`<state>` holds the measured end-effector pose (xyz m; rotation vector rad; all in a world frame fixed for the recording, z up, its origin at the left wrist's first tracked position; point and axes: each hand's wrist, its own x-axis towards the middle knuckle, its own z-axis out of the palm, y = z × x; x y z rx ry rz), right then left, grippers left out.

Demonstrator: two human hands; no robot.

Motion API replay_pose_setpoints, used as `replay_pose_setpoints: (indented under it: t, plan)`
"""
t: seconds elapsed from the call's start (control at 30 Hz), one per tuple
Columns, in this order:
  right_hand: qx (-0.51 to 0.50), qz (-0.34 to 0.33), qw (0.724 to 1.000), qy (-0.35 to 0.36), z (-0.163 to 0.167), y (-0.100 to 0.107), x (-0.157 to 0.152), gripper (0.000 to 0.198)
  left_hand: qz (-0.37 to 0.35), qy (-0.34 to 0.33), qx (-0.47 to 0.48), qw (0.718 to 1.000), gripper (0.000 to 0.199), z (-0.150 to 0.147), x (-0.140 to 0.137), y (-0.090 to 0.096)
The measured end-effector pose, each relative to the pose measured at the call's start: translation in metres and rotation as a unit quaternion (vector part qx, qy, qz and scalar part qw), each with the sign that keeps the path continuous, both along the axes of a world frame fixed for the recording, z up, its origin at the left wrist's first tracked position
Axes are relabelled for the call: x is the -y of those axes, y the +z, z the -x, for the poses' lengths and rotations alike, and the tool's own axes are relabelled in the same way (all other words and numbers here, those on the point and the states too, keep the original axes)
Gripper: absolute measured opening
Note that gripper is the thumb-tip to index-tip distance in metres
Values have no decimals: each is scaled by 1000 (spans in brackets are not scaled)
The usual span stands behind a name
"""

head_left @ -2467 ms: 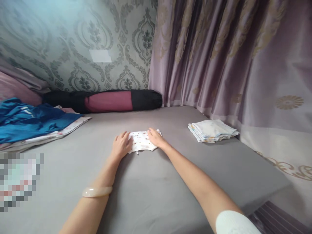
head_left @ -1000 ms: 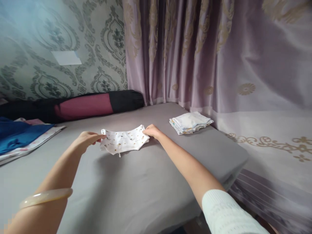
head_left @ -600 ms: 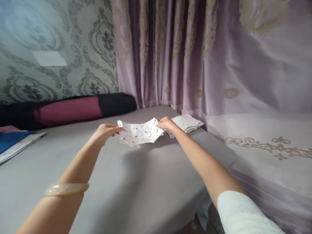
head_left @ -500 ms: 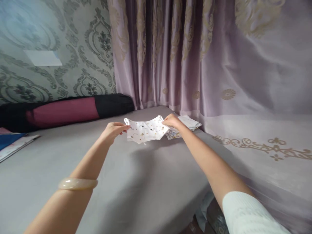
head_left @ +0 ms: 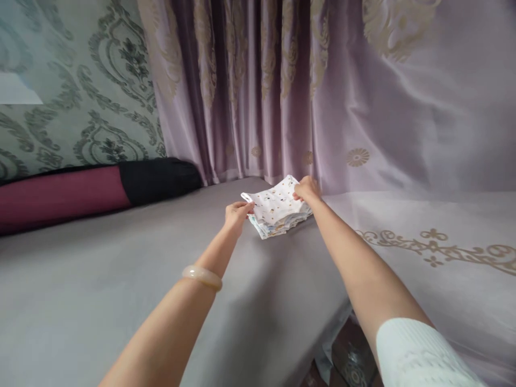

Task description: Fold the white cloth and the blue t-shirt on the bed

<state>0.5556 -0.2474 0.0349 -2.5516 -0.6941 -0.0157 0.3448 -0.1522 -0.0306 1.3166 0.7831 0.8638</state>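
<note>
Left hand and right hand each pinch 1 edge of the small white printed folded cloth, now resting atop the stack of folded white cloths on the grey bed sheet; release is still pending.

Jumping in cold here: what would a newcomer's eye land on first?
Both hands, left hand and right hand, pinch a spotted white cloth over a stack of folded cloths at the grey bed edge. Behind hangs a mauve curtain; a maroon-and-black bolster lies at the left wall.
</note>
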Motion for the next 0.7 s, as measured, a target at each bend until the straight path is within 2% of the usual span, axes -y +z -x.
replay_pose_setpoints:
  t: [0.13, 0.3, 0.7]
  plan:
    - [9, -6, 999, -34, -13, 0, 4, 28, 34, -10, 13, 999, 23, -25, 8, -10]
    - [29, 15, 998, -47, -24, -3, 3, 30, 69, -8, -14, 998, 21, -41, 12, -20]
    - [17, 52, 997, -54, -39, -21, 1, 32, 29, -4, -69, 997, 28, -47, 9, -45]
